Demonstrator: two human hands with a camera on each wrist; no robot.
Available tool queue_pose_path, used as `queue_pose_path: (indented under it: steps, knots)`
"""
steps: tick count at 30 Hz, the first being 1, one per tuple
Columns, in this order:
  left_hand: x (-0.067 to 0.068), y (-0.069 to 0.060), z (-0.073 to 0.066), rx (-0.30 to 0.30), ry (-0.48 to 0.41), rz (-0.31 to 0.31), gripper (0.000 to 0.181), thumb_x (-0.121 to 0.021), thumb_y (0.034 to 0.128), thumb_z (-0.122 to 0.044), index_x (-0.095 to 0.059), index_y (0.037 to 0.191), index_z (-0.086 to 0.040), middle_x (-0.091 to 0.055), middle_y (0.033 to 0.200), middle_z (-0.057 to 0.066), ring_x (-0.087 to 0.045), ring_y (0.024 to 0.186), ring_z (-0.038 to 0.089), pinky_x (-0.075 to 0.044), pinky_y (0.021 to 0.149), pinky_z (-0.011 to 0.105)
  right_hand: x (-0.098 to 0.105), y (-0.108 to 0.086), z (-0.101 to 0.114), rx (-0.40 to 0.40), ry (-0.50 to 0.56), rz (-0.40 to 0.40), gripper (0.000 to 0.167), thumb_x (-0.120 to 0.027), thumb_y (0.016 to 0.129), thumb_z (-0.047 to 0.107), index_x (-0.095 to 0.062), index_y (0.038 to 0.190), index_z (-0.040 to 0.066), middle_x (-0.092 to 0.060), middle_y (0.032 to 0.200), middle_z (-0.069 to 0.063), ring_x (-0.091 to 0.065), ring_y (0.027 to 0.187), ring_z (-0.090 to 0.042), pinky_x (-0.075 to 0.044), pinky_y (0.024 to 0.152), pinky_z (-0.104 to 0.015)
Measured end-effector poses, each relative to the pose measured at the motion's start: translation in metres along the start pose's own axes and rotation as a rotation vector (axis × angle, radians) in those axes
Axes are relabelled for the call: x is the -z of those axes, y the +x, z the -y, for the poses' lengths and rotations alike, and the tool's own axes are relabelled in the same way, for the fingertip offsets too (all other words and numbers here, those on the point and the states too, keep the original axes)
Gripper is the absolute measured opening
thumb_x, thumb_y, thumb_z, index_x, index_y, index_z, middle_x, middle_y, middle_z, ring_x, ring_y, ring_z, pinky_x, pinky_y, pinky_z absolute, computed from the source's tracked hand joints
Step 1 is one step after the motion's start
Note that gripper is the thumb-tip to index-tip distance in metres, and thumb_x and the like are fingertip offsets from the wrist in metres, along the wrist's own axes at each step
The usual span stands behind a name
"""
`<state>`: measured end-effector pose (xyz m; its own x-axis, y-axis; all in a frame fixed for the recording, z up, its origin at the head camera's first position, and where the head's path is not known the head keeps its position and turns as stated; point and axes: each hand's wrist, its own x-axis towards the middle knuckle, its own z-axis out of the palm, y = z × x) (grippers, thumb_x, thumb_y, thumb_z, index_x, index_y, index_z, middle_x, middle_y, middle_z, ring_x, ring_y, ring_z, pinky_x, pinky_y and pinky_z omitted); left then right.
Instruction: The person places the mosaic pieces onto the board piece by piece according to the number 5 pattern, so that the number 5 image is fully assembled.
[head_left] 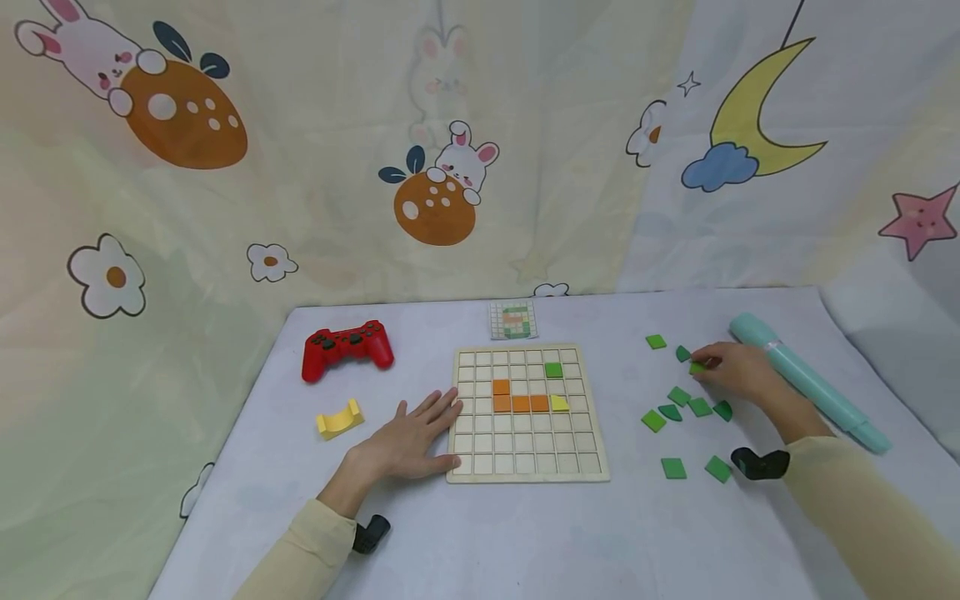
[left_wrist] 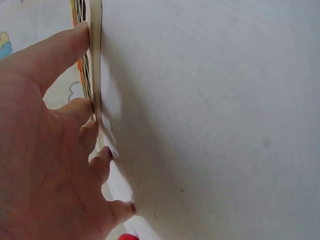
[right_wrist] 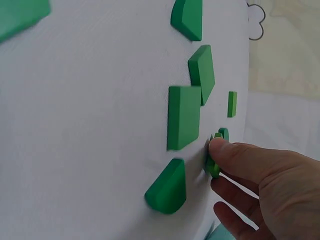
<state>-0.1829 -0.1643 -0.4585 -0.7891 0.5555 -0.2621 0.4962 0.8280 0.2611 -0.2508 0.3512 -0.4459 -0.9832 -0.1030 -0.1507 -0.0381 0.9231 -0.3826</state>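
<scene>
A gridded wooden board (head_left: 525,462) lies mid-table with several orange tiles (head_left: 521,404), a yellow tile (head_left: 559,403) and a green tile (head_left: 553,370) in its cells. My left hand (head_left: 408,442) is spread flat at the board's left edge; in the left wrist view the thumb of the hand (left_wrist: 50,135) touches the board's side (left_wrist: 96,60). At the right, my right hand (head_left: 738,373) pinches a light green tile (head_left: 697,367) between thumb and fingers. In the right wrist view, the hand (right_wrist: 272,185) holds that tile (right_wrist: 215,167) near other green pieces (right_wrist: 185,117).
Loose green pieces (head_left: 673,468) lie right of the board. A teal cylinder (head_left: 813,383) lies beyond the right hand. A patterned card (head_left: 513,320) is behind the board. On the left are a red game controller (head_left: 347,348) and a yellow curved block (head_left: 340,420).
</scene>
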Motion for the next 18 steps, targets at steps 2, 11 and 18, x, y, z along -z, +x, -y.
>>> queue_pose_path:
  steps: [2, 11, 18]
  knots:
    - [0.0, 0.0, 0.0, 0.001, 0.0, 0.0, 0.08, -0.053, 0.0919, -0.056, -0.021, 0.156, -0.019, -0.009, 0.165, -0.002, -0.012, 0.152, 0.028, -0.016, 0.113, 0.068, 0.0, 0.001, 0.006, 0.013, 0.001, 0.001, 0.042, -0.068, 0.088, 0.019, -0.061, 0.121, -0.006, -0.063, 0.111, -0.027, -0.057, 0.095, -0.037, -0.05, 0.078, -0.049]
    - [-0.001, -0.002, 0.0, -0.007, -0.014, -0.007, 0.081, -0.054, 0.0913, -0.054, -0.021, 0.156, -0.018, -0.009, 0.165, 0.0, -0.012, 0.151, 0.03, -0.015, 0.113, 0.069, -0.009, 0.016, 0.053, 0.167, -0.011, -0.031, 0.036, -0.07, 0.087, 0.013, -0.065, 0.118, -0.003, -0.067, 0.112, -0.021, -0.06, 0.099, -0.035, -0.049, 0.087, -0.052]
    - [-0.001, -0.001, 0.0, -0.005, -0.014, -0.001, 0.081, -0.053, 0.0918, -0.055, -0.021, 0.156, -0.018, -0.009, 0.165, 0.0, -0.013, 0.151, 0.03, -0.016, 0.113, 0.069, -0.022, 0.031, 0.105, 0.245, 0.004, -0.038, 0.032, -0.07, 0.086, 0.008, -0.068, 0.116, -0.001, -0.069, 0.113, -0.018, -0.062, 0.101, -0.032, -0.049, 0.089, -0.049]
